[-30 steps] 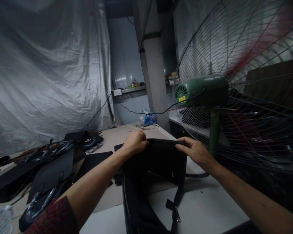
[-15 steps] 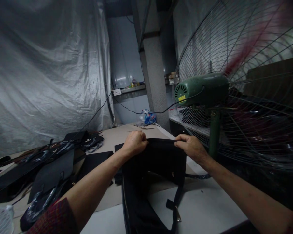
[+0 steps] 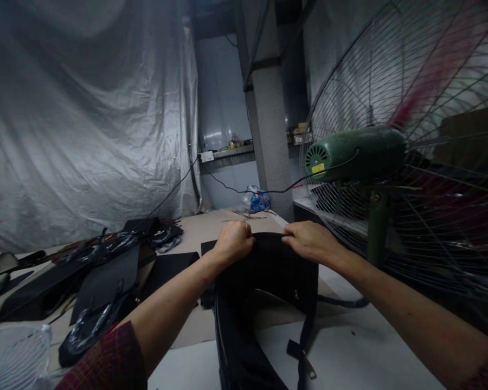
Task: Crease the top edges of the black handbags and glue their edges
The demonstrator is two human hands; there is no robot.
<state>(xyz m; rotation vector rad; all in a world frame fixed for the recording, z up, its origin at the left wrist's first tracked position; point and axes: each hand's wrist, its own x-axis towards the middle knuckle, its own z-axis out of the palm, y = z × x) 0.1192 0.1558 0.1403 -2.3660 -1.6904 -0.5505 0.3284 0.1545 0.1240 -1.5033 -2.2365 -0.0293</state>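
Observation:
A black bag [image 3: 248, 336] stands on the table before me, its top edge pulled up between my two hands. My left hand [image 3: 235, 241] is closed on that edge at the left. To the right, my right hand [image 3: 309, 241] pinches the same edge, fingers and thumb together. Below the hands the bag gapes, and the pale table shows through a gap in it. A metal zipper pull [image 3: 310, 368] hangs at its lower right side, next to a small black tab [image 3: 295, 349]. The bag's lower end runs out of the frame.
Black bag pieces and straps [image 3: 106, 276] lie heaped on the left of the table [image 3: 203, 352]. A large caged fan with a green motor [image 3: 355, 154] stands close on the right. A blue-and-white plastic bag [image 3: 257, 199] lies at the back. A white mesh guard [image 3: 14, 355] is at lower left.
My right hand has slid inward along the bag's edge, closer to my left hand. The whole view has shifted, so things sit farther right in the frame.

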